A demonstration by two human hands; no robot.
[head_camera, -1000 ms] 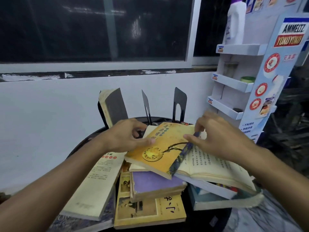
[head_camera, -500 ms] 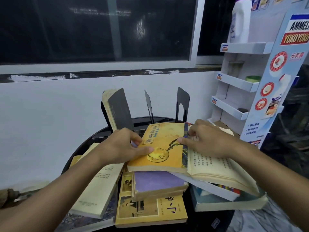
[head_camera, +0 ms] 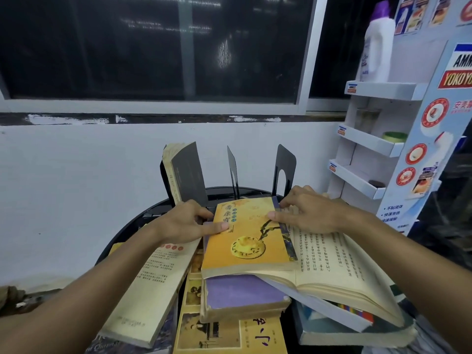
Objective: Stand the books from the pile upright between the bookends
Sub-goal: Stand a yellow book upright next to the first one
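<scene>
A yellow book (head_camera: 249, 238) lies flat on top of the pile, on a purple book (head_camera: 242, 295). My left hand (head_camera: 186, 222) grips its left edge, thumb on the cover. My right hand (head_camera: 309, 213) holds its right spine edge, resting on an open book (head_camera: 339, 272). Behind stand black bookends (head_camera: 284, 167), a thin middle one (head_camera: 233, 169), and one grey-covered book (head_camera: 184, 172) upright at the left. A cream book (head_camera: 150, 290) and a yellow-orange book (head_camera: 229, 335) lie lower in the pile.
The pile sits on a round black table (head_camera: 122, 233) against a white wall under a dark window. A white display shelf (head_camera: 370, 144) with a bottle (head_camera: 375, 47) stands close on the right.
The yellow book was tilted up on its right side; now it lies flat and squared on the pile. Both hands slid forward with it toward the bookends.
</scene>
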